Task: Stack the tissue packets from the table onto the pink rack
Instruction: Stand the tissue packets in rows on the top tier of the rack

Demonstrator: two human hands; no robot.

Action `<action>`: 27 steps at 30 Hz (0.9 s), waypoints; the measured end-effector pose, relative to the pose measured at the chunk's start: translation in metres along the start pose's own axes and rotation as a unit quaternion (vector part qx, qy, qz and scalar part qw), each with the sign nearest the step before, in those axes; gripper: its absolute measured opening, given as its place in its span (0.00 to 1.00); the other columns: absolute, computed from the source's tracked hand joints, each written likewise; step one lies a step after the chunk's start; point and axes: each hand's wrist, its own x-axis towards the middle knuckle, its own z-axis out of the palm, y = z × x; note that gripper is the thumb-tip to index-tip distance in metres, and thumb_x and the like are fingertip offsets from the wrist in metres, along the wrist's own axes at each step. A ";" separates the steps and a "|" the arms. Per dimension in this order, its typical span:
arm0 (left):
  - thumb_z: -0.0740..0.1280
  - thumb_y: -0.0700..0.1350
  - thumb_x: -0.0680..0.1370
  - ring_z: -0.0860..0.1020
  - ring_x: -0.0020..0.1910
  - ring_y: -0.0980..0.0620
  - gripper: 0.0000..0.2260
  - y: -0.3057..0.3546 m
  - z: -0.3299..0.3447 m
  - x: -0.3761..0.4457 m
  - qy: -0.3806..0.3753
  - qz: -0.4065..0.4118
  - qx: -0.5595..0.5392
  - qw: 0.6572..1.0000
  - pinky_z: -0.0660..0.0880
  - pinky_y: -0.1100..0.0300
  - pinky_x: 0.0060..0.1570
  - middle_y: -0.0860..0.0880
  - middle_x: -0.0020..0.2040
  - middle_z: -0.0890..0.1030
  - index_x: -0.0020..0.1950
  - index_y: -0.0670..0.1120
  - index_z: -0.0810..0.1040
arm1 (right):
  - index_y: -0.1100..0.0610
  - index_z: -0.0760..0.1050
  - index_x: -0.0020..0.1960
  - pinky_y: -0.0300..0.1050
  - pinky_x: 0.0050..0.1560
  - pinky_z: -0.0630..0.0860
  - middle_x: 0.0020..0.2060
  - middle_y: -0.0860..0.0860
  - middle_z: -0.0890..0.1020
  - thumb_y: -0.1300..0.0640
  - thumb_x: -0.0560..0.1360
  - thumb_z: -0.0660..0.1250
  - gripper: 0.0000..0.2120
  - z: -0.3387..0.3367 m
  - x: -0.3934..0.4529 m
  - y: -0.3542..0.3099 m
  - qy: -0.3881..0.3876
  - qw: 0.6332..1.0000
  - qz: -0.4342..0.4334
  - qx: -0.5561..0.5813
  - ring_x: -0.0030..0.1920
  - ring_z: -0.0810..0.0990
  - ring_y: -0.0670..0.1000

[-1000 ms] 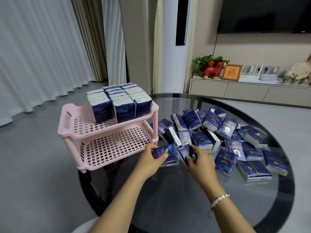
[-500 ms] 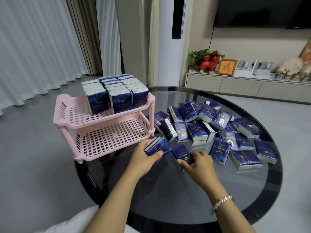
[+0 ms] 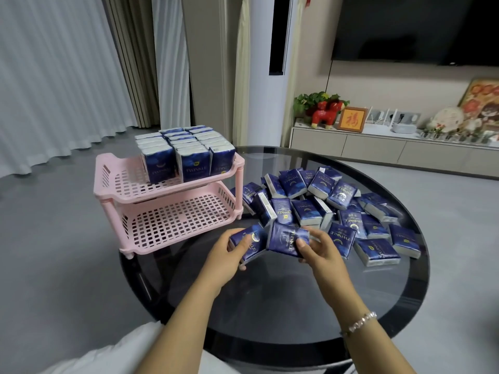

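Holding: left hand (image 3: 221, 255) grips one tissue packet (image 3: 249, 242), thumb on top, fingers curled under; right hand (image 3: 320, 251) grips a second packet (image 3: 287, 238), thumb on its face.
Packet look: dark blue wrapper, gold crescent, "TWINKLE" lettering, pale grey edges.
Held pair: edges touching, tilted, lifted just above the round glass table (image 3: 270, 300).
Loose pile (image 3: 324, 203): just beyond and to the right of the right hand's grip, packets overlapping on the glass.
Pink rack (image 3: 172, 195): beyond and to the left of the left hand's grip; upright packets in rows (image 3: 183, 155) on top tier.
Wrist: beaded bracelet (image 3: 359, 323) on right.
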 end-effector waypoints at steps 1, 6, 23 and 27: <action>0.63 0.53 0.79 0.76 0.35 0.51 0.08 0.000 0.001 -0.001 -0.011 -0.002 0.007 1.000 0.80 0.53 0.47 0.42 0.47 0.78 0.57 0.56 0.75 | 0.52 0.73 0.61 0.32 0.42 0.76 0.49 0.50 0.81 0.62 0.76 0.65 0.14 0.001 -0.001 -0.004 -0.021 1.000 -0.011 0.008 0.48 0.80 0.44; 0.56 0.53 0.82 0.78 0.42 0.49 0.10 0.002 0.008 -0.005 -0.058 0.002 -0.036 0.998 0.78 0.55 0.38 0.40 0.54 0.81 0.55 0.56 0.76 | 0.50 0.73 0.65 0.33 0.49 0.75 0.59 0.49 0.79 0.59 0.77 0.64 0.17 0.011 0.004 -0.009 -0.048 0.997 -0.046 -0.044 0.56 0.78 0.43; 0.64 0.43 0.79 0.81 0.52 0.47 0.12 0.006 0.005 0.001 -0.021 -0.027 -0.212 0.977 0.78 0.48 0.54 0.45 0.55 0.83 0.62 0.49 0.74 | 0.53 0.78 0.58 0.43 0.53 0.77 0.48 0.51 0.84 0.53 0.75 0.66 0.12 0.045 0.033 -0.020 -0.159 0.987 0.014 -0.011 0.49 0.82 0.49; 0.64 0.42 0.78 0.81 0.48 0.52 0.10 0.010 -0.005 0.002 -0.084 -0.051 -0.195 0.976 0.77 0.52 0.53 0.47 0.52 0.83 0.59 0.48 0.78 | 0.54 0.78 0.58 0.42 0.55 0.77 0.49 0.53 0.85 0.57 0.75 0.66 0.12 0.046 0.050 -0.032 -0.229 0.972 -0.005 -0.048 0.51 0.83 0.50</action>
